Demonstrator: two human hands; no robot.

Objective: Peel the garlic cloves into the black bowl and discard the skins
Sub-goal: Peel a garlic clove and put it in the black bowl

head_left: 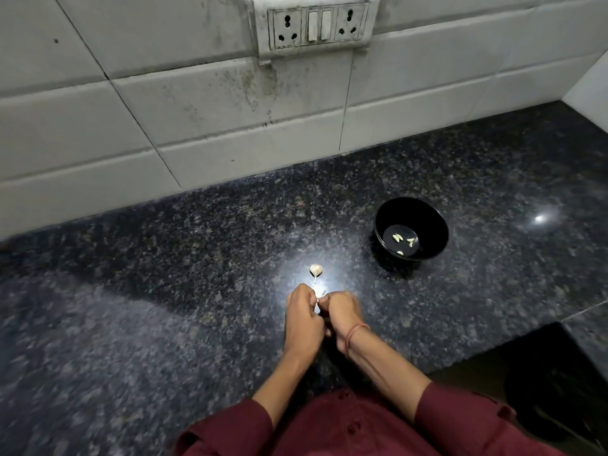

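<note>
One speckled dark stone surface meets a tiled wall and stretches wide on the left. One round glossy black bowl stands right of the two hands. The left hand and right hand, fingers curled, pinch one pale clove. One papery garlic piece lies just beyond. About five peeled cloves lie in the bowl.

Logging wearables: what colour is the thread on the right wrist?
Reddish-orange thread wristband, clearest in the head view.

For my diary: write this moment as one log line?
left hand, right hand: pinching clove | black bowl: peeled cloves | garlic piece: on countertop
</note>
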